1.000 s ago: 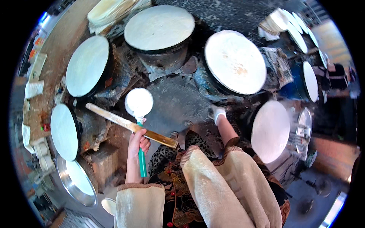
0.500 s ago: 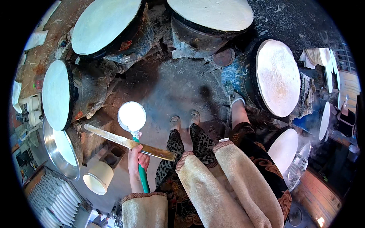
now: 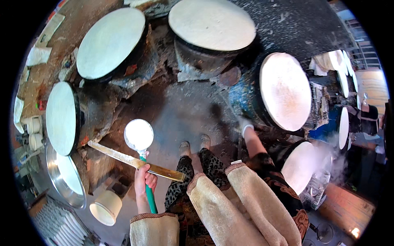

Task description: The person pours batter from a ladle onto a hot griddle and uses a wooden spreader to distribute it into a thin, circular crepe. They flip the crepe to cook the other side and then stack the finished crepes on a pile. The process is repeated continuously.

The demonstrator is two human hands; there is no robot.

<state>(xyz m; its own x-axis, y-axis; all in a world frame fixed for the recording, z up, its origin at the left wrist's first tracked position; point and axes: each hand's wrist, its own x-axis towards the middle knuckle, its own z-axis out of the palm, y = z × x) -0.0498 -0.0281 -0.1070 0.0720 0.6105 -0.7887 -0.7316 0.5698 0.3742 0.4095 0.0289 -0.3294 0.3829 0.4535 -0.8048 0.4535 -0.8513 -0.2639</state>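
My left hand is closed round the green handle of a ladle and a long flat wooden stick. The ladle's round head looks bright white; the stick crosses under it, whitish along its far half. On the right, my right arm reaches from a dark patterned sleeve. At its end my right hand has a white covering, maybe a glove or cloth. It is blurred and its fingers cannot be made out. Beside it stands a blue-stained drum with a round white top.
More drums carry white round tops: far left, far middle, left and near right, where steam rises. A metal basin with white contents, a cream bucket and stacked white sheets lie at left.
The whole view has shifted, so the far drums sit lower. My right hand has come slightly nearer to me. My left hand keeps its hold on the ladle and stick. More steam shows at right.
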